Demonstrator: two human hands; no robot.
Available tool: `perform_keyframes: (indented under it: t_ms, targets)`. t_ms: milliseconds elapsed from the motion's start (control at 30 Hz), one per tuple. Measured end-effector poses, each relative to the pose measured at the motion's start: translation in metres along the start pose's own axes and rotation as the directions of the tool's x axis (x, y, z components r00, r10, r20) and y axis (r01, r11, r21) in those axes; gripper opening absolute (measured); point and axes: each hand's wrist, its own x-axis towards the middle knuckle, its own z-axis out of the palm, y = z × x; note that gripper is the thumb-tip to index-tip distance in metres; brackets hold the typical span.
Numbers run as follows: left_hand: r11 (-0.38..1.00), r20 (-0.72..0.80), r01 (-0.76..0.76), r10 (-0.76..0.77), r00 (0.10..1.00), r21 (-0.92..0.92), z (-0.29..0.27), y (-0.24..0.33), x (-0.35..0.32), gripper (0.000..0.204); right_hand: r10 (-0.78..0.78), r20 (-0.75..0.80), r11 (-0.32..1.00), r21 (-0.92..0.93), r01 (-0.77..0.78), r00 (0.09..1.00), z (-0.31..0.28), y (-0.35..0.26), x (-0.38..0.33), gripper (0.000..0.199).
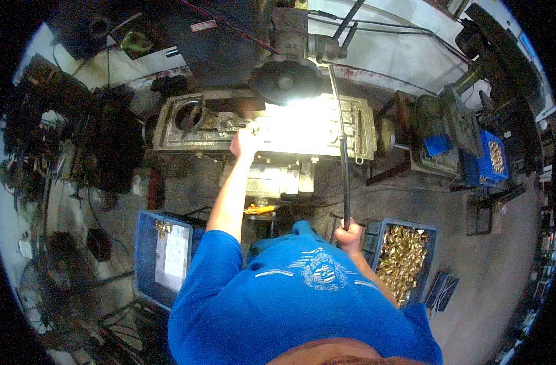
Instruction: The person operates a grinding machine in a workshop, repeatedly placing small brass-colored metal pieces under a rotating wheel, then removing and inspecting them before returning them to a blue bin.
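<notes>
My right hand (349, 236) is wrapped round the lower end of a long lever (344, 182), which has a dark sleeve and runs up to the machine head. Out over the metal machine table (199, 146), my left hand (244, 143) is closed at a small fixture (228, 126). Glare and the hand itself hide what its fingers hold. Just above and to the right of that hand, a dark round machine part (284, 79) overhangs the table. Strong lamp light washes out the table's middle.
A blue bin (433, 243) full of brass-coloured parts (403, 261) stands at my right. Another blue bin (145, 255) at my left holds a few parts and a white sheet. An orange-handled tool (260, 209) lies below the table. Farther right is a small blue crate (486, 155).
</notes>
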Motion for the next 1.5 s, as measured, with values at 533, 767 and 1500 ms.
perform_keyframes:
  t_ms: [533,767,1500]
  targets:
    - [1.000,0.069,0.024,-0.024,0.997,-0.002,-0.009,0.006,-0.003,0.054,-0.045,0.038,0.998,0.040,0.044,0.998,-0.007,-0.017,0.000,0.024]
    - [1.000,0.017,0.015,-0.015,1.000,0.001,0.000,-0.002,0.001,0.053,0.188,0.112,0.963,0.173,-0.205,0.976,-0.021,-0.033,-0.017,0.019]
    - [0.999,0.007,-0.028,0.028,1.000,0.037,0.005,-0.005,0.004,0.048,0.053,0.056,0.988,0.139,-0.061,0.997,0.000,-0.012,0.004,0.024]
